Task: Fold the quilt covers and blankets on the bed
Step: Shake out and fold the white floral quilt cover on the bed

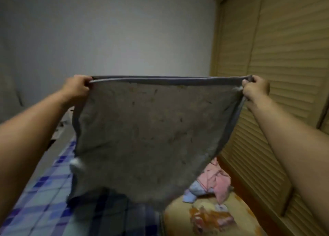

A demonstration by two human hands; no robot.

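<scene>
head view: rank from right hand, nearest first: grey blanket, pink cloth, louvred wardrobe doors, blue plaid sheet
1. grey blanket, pinched in the right hand.
2. louvred wardrobe doors, just behind it.
3. pink cloth, below on the bed.
4. blue plaid sheet, far left side.

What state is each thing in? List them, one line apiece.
Grey blanket: held up, hanging doubled over the bed.
Left hand: grips one top corner.
Right hand: grips the other top corner.
Checked sheet: spread flat.
Pink cloth: crumpled, unfolded.
Slatted doors: closed.
</scene>
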